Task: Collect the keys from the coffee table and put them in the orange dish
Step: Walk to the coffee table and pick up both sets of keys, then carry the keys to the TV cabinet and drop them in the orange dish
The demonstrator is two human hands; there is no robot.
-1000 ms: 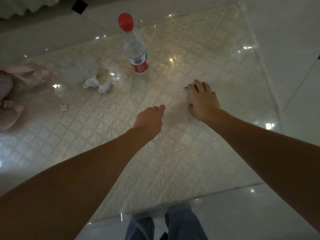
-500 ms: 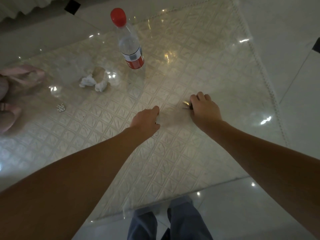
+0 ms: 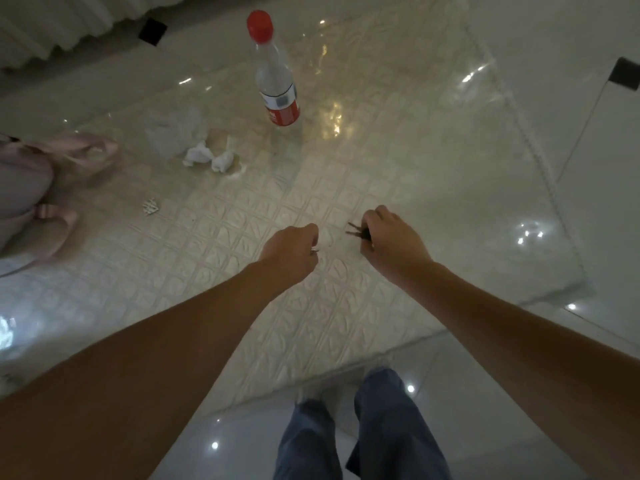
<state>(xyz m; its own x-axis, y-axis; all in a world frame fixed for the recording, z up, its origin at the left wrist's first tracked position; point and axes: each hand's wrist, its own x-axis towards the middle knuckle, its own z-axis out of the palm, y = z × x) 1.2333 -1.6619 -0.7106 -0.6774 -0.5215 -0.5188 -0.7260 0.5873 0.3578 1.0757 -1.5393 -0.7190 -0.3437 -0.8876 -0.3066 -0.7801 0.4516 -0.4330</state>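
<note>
1. Your right hand [image 3: 391,242] is curled closed around a bunch of dark keys [image 3: 358,231]; their blades stick out to the left past your fingers, over the table [image 3: 415,174].
2. Your left hand [image 3: 291,251] is also closed into a loose fist just beside the right one, and a small silvery metal tip [image 3: 314,250] pokes out under its fingers. You cannot tell from here whether that is another key.
3. Both hands sit over the near middle of the glass-topped table, close together but not touching.
4. A clear plastic bottle [image 3: 275,84] with a red cap stands upright at the far side.
5. Crumpled white tissues [image 3: 207,157] lie left of the bottle, and a small patterned scrap [image 3: 150,206] lies nearer the left edge.
</note>
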